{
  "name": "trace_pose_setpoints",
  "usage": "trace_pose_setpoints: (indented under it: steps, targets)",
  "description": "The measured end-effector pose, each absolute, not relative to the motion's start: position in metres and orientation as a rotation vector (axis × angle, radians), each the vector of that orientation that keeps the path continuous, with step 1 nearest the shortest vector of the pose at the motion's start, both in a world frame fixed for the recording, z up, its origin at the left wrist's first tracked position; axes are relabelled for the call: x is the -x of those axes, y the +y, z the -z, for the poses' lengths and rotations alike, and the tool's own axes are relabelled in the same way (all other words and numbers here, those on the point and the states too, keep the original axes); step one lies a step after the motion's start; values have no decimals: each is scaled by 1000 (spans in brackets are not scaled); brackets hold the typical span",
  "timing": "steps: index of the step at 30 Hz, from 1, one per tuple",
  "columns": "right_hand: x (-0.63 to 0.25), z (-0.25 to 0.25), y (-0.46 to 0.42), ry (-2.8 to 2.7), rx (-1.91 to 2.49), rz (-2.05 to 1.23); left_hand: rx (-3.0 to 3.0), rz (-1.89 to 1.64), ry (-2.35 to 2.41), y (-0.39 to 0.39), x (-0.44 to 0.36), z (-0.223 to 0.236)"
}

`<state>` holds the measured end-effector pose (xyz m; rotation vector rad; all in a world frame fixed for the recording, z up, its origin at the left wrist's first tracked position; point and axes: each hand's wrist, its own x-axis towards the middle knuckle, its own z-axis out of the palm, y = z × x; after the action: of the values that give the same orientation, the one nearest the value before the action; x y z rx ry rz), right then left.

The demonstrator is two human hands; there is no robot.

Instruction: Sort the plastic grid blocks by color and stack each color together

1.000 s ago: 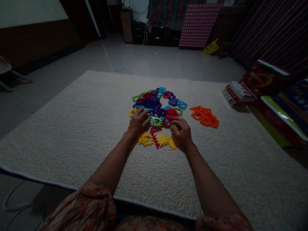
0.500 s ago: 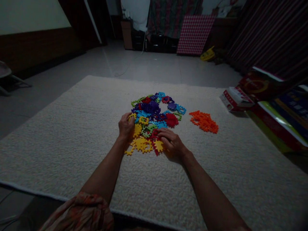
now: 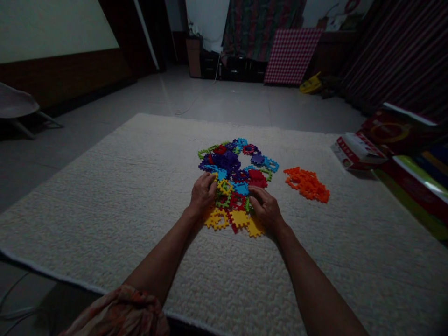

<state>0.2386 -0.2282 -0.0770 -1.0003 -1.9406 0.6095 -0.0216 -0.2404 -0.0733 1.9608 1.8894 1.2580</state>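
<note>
A heap of plastic interlocking building pieces with toothed edges lies on the quilted mat, in purple, blue, red, green and yellow. My left hand is at the heap's near left side, its fingers closed on a yellow piece that they mostly cover. On the right side my right hand rests with fingers stretched and thumb apart, by a light blue piece and a green piece. Between the hands lies a red frame piece. Several yellow pieces spread along the near edge.
Orange pieces form a separate pile to the right. Beyond them stand a red and white box and larger colourful boxes at the mat's right edge. A chair is at far left on the tiled floor.
The view has shifted, so the scene sits further right and lower. My left hand remains at the yellow pieces; the near yellow, red and green pieces have moved, and my right hand's fingers have spread slightly.
</note>
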Motion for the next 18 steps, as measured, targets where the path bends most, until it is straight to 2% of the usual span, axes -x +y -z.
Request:
trace_pose_setpoints:
  steps: [18]
  targets:
    - [-239, 76, -228, -1897, 1007, -597, -2565, -896, 1260, -263, -13, 57]
